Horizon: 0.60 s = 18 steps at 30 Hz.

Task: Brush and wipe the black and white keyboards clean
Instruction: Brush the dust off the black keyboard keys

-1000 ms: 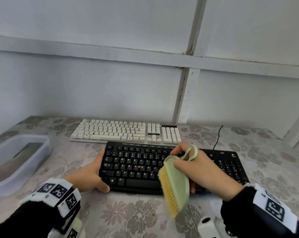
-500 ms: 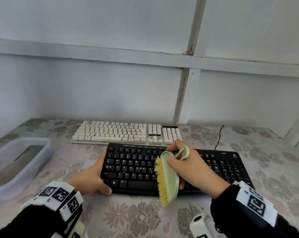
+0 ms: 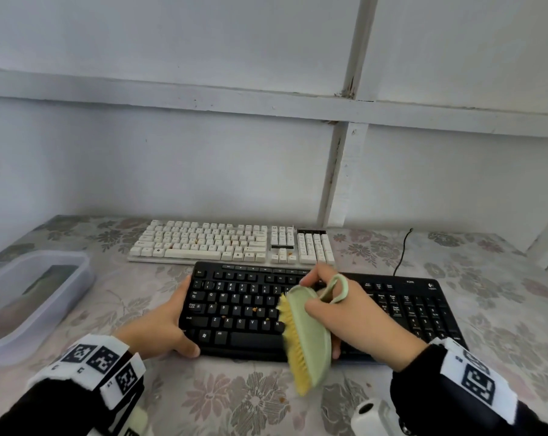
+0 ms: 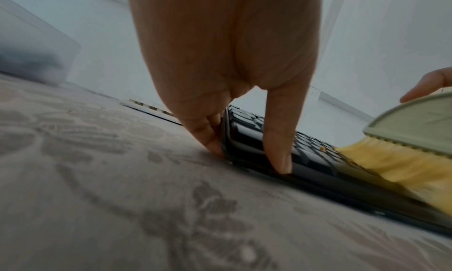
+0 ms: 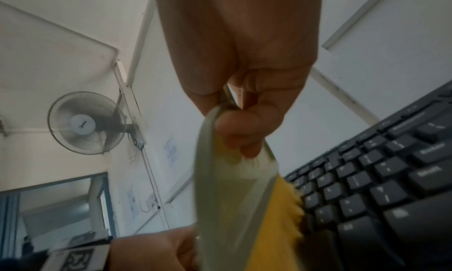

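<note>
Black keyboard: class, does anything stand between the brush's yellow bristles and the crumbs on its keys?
Nothing visible does. The right hand holds the green brush with yellow bristles over the black keyboard; the orange crumbs lie uncovered beside them. The left hand only grips the keyboard's left edge.

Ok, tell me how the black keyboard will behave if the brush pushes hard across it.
The black keyboard looks flat, thin and probably light, so it would likely slide on the smooth floral tablecloth. The left hand grips its left edge, probably to stop that. The brush bristles look soft and should bend.

two keyboards, one brush, one plastic tub
</note>
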Motion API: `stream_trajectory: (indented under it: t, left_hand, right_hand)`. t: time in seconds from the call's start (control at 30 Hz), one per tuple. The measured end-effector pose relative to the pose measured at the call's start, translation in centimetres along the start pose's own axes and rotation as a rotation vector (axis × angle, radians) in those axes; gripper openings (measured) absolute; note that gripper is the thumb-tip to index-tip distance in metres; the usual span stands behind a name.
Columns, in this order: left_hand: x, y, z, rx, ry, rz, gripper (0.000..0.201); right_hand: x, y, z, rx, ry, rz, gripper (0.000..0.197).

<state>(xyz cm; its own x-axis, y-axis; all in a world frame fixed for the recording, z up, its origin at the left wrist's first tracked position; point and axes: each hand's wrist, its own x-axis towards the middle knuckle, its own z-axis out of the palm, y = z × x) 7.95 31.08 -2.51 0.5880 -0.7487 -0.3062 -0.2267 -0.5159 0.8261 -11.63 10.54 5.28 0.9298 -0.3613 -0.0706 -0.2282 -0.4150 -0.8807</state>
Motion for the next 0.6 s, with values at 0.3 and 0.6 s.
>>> stream_trajectory:
  t: [0.3,0.6]
  left_hand:
    - [-0.4,0.4,0.0,0.005,0.003,-0.043,0.122]
    - [-0.2,0.2,0.0,0.002,0.0,-0.066,0.126]
  right_hand:
    - [0.9,0.0,-1.6,0.093,0.142,-0.055,0.019]
    - [0.2,0.9,-0.3,0.056,-0.002,-0.021,0.016]
